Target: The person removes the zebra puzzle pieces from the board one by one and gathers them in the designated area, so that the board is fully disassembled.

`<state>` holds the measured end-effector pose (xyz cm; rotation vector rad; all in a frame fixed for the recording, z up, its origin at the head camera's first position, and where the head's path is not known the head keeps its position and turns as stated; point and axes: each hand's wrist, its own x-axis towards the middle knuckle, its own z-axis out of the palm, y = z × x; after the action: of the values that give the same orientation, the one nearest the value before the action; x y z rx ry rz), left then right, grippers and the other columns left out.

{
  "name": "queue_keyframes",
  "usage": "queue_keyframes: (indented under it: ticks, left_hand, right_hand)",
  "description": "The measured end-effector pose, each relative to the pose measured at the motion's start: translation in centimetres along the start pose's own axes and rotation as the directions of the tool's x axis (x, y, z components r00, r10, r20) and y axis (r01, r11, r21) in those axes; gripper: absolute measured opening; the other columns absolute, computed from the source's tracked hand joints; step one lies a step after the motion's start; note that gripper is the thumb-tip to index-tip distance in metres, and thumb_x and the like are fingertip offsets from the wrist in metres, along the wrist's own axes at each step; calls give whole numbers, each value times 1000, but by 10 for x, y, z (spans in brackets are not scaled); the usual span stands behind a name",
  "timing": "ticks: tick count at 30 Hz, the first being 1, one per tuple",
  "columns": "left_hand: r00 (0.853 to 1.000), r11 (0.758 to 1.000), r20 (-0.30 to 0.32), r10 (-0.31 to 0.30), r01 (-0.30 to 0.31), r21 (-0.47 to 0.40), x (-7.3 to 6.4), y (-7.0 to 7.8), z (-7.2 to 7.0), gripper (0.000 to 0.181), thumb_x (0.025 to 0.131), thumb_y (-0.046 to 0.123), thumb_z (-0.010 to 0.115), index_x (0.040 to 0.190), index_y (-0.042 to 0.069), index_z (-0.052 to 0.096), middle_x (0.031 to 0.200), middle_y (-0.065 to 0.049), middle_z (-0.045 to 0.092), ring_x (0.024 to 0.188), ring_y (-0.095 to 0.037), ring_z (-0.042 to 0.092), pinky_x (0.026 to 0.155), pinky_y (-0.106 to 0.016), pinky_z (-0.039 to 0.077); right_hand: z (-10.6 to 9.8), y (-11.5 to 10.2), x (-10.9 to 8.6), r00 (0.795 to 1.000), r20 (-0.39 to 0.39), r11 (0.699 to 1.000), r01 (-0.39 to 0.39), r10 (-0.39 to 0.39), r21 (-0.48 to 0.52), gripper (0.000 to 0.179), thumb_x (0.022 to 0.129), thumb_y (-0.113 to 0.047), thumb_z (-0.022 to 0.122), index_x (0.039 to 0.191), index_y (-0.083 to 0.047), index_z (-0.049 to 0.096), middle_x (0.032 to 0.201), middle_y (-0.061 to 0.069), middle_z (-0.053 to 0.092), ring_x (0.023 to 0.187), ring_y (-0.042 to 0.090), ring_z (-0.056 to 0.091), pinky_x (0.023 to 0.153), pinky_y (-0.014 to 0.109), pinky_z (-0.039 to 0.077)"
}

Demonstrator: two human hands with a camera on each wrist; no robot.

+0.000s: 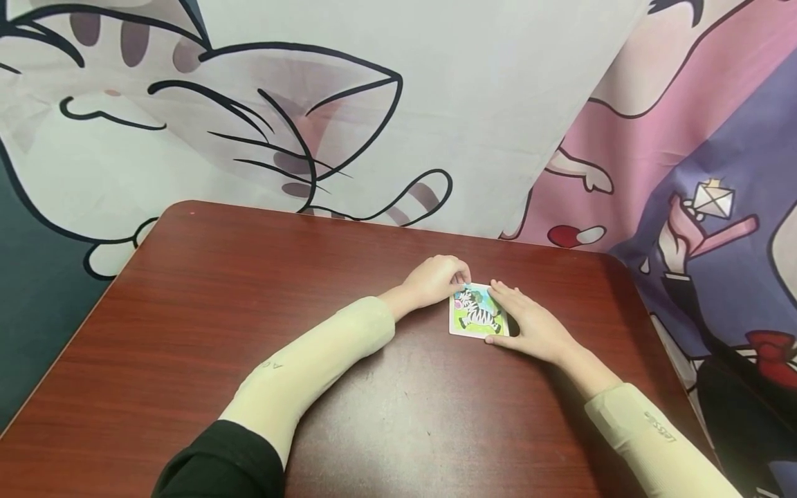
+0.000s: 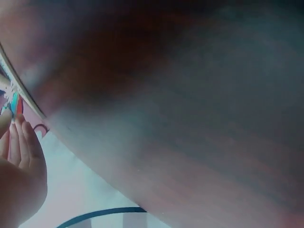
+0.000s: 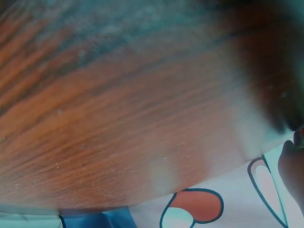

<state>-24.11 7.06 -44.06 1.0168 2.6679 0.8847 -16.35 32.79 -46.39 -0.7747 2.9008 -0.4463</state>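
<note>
We have both arms stretched out over the brown table (image 1: pixel 236 277). Our right hand (image 1: pixel 530 322), thumb and fingers spread, spans the right side of the zebra card (image 1: pixel 476 315); our left hand (image 1: pixel 434 281), fingers bent, pinches its far-left corner.

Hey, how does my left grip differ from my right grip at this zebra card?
The left grip has curled fingers; the right grip has straighter ones, spread from the thumb. The left grip is at the far left corner of the zebra card; the right grip spans its right side. Both are bare and at the same card.
</note>
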Motion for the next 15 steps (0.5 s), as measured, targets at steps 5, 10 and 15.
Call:
queue_keyframes:
  ticks: [5, 10, 15]
  left_hand:
    - [999, 994, -39, -12, 8, -108, -3, -3, -6, 8, 100, 9, 73, 104, 13, 79, 101, 0, 78, 93, -10, 71, 86, -22, 56]
    - [999, 987, -50, -13, 5, -160, -9, -8, -16, 6, 98, 10, 76, 102, 13, 80, 99, -1, 80, 92, -13, 73, 88, -23, 57]
    - [998, 986, -55, -10, 1, -167, -17, -15, -31, 7, 97, 9, 77, 101, 11, 82, 100, -2, 82, 91, -15, 75, 87, -24, 59]
  right_hand:
    - [-1, -1, 0, 1000, -13, 1000, 12, -12, -2, 101, 84, -46, 88, 162, -3, 40, 171, 17, 37, 159, 36, 37, 129, 56, 28]
    - [-2, -2, 0, 1000, -14, 1000, 17, -17, 0, 101, 84, -45, 88, 162, -2, 40, 171, 18, 37, 158, 37, 37, 129, 57, 28]
    - [0, 0, -1, 1000, -7, 1000, 11, -11, 0, 101, 86, -49, 86, 163, -4, 39, 171, 17, 36, 159, 37, 36, 130, 54, 28]
